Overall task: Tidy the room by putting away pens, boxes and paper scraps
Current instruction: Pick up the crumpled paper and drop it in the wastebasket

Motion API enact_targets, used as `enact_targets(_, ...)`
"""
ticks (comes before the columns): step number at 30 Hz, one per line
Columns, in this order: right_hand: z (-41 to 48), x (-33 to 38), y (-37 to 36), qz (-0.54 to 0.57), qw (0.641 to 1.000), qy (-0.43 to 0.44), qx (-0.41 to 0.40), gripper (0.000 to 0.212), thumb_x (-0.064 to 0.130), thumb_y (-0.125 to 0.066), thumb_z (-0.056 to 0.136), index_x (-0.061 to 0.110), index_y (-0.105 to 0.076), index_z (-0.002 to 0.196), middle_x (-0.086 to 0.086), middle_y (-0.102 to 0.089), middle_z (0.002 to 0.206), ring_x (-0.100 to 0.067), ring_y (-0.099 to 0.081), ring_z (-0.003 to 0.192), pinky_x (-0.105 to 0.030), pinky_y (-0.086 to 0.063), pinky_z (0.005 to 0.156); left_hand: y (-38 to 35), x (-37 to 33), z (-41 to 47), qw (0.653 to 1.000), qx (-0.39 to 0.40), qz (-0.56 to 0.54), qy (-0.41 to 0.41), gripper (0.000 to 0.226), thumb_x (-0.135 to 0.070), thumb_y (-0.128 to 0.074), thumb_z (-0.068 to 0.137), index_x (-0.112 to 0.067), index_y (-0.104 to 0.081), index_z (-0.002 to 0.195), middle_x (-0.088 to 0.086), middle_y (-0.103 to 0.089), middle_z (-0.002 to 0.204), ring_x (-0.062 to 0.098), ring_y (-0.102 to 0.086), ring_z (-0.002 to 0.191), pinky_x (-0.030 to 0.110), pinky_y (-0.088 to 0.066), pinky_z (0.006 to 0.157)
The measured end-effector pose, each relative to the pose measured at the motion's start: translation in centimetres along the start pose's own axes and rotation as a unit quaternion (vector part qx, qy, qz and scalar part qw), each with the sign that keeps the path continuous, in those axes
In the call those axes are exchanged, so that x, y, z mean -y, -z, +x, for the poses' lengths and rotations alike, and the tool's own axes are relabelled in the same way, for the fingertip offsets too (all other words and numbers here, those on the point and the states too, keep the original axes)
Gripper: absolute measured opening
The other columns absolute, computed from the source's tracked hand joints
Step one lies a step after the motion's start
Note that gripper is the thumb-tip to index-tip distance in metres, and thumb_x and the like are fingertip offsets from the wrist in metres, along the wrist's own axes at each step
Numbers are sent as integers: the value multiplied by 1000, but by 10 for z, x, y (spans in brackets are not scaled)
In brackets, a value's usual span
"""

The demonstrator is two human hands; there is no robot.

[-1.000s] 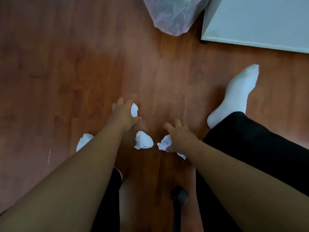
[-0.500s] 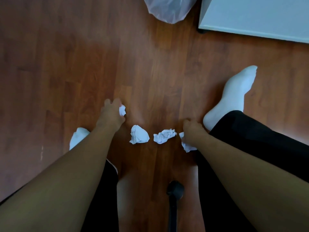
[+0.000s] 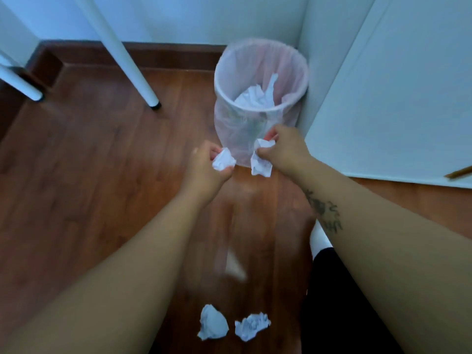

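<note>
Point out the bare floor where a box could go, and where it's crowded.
Free: the wide floor between the table leg and the left forearm; also the strip between that leg and the bin. Crowded: before the bin, where left hand and right hand hold paper balls, and around the two floor scraps.

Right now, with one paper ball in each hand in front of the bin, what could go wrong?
1. The left hand pinches the left paper ball and the right hand the right paper ball, both short of the rim of the bin. Released here, they would probably fall on the floor.
2. Two floor scraps lie near the person's legs and may be overlooked or stepped on.
</note>
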State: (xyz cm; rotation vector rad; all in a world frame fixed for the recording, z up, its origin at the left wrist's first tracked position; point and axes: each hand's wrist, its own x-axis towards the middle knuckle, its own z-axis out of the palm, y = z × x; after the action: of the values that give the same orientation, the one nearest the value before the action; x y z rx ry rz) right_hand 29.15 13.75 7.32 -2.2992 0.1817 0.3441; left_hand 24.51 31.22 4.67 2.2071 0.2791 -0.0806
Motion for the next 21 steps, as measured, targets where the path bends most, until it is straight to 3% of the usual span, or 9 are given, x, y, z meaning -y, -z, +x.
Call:
enact_targets(4, 46, 52, 33, 52, 995, 65, -63, 32, 23, -73, 79, 11, -63, 107, -8, -60, 110, -20, -57, 94, -24, -40, 71, 10, -70, 48, 993, -57, -79, -62, 35, -14, -80, 75, -16, -56, 101, 4, -62, 104, 10, -60, 85, 18, -51, 65)
enact_targets(8, 83, 57, 44, 45, 986, 77, -140, 24, 23, -65, 90, 15, -61, 111, -5, -51, 118, -19, -55, 96, -16, -39, 64, 17, -99, 98, 990, -98, -42, -91, 35, -23, -79, 77, -24, -55, 102, 0, -60, 111, 7, -57, 91, 12, -45, 66)
enact_targets(11, 100, 46, 43, 31, 982, 60, -177, 24, 19, -67, 89, 15, -61, 111, -8, -47, 124, -22, -56, 96, -25, -46, 78, 12, -104, 123, 992, -99, -22, -73, 35, -22, -79, 80, -22, -56, 107, 0, -59, 115, 6, -55, 88, 1, -41, 60)
enact_targets(17, 127, 44, 36, 57, 981, 57, -178, 46, 18, -69, 86, 21, -55, 130, -6, -46, 134, -27, -55, 115, -32, -49, 92, 1, -103, 145, 996, -41, -30, -70, 49, -32, -77, 84, -27, -56, 129, -11, -57, 133, 5, -51, 111, 14, -43, 83)
enact_targets(21, 124, 39, 33, 26, 984, 56, -165, 49, 18, -65, 89, 23, -51, 136, -7, -44, 139, -29, -50, 121, -33, -46, 96, 4, -94, 137, 996, -54, -22, -68, 37, -23, -72, 89, -24, -60, 124, -11, -60, 125, 8, -54, 109, 8, -43, 77)
